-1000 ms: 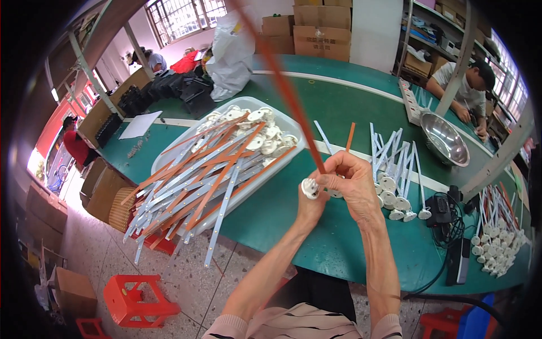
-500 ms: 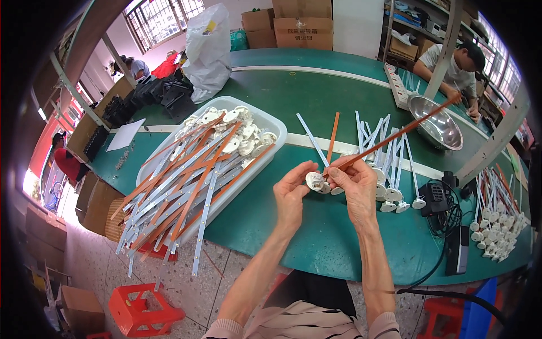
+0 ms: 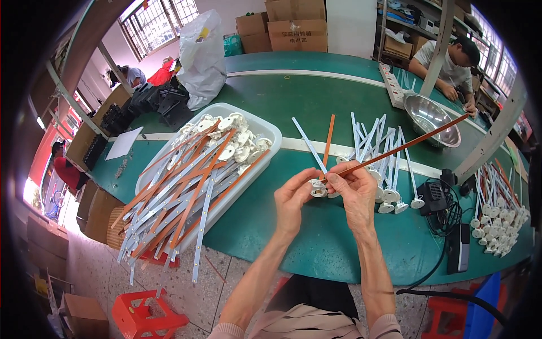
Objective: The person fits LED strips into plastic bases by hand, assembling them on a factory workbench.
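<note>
My left hand [image 3: 290,204] pinches a small round white plastic base [image 3: 318,188] by its edge. A long, thin orange-brown strip [image 3: 409,142] is pinched in my right hand [image 3: 355,195], slanting up to the right. Its near end is by the base, hidden behind my fingers, so whether they are joined cannot be told. Just beyond my hands, a white strip [image 3: 307,143] and an orange strip [image 3: 329,138] lie on the green table. To their right, several white strips [image 3: 389,155] with round white bases lie in a bunch.
At left, a white tub [image 3: 275,135] holds loose bases and crossed strips [image 3: 186,198] overhanging its near side. At right are a black adapter [image 3: 433,195] with cables, a finished-looking bundle [image 3: 497,220], a metal bowl [image 3: 433,121] and a power strip [image 3: 390,85]. A co-worker [image 3: 451,68] sits far right.
The far end of the orange-brown strip has dropped and swung right, so it slants less steeply. The white base has turned and tilted in my left fingers. The whole view has shifted slightly.
</note>
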A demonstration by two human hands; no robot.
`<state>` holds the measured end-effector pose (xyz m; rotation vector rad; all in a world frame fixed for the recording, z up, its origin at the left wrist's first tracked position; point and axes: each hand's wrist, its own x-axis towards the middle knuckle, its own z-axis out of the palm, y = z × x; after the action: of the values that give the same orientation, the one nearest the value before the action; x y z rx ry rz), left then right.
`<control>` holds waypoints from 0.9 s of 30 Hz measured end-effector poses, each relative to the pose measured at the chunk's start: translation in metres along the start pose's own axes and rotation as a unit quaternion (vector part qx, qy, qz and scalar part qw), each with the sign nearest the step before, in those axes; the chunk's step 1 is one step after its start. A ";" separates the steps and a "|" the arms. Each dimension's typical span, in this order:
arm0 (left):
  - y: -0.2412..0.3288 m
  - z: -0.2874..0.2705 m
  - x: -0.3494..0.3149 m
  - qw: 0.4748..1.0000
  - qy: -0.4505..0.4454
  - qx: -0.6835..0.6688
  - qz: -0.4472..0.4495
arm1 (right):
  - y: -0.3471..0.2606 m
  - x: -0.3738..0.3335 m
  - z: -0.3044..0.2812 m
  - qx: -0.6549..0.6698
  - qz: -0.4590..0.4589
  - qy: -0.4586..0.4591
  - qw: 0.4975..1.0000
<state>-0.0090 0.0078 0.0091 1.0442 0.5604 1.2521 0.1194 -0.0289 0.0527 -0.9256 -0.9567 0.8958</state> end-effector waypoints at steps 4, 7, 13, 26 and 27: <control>-0.004 0.001 0.000 0.998 -0.053 -0.017 0.010 | 0.001 0.000 -0.001 0.000 -0.008 -0.009 1.000; 0.000 0.005 0.000 0.997 -0.061 -0.038 -0.023 | 0.003 0.000 -0.002 0.009 -0.016 -0.014 1.000; 0.003 0.004 0.001 0.996 -0.060 -0.046 -0.041 | 0.001 -0.002 -0.003 0.004 -0.007 -0.031 0.999; 0.002 0.002 -0.001 0.998 -0.043 -0.017 -0.053 | -0.005 -0.006 -0.005 -0.020 0.008 -0.039 0.999; 0.001 0.002 -0.001 0.997 -0.046 -0.017 -0.053 | -0.005 -0.006 -0.005 -0.026 0.008 -0.038 0.999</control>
<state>-0.0086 0.0066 0.0109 1.0260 0.5155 1.1106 0.1236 -0.0378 0.0543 -0.9486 -1.0436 0.9288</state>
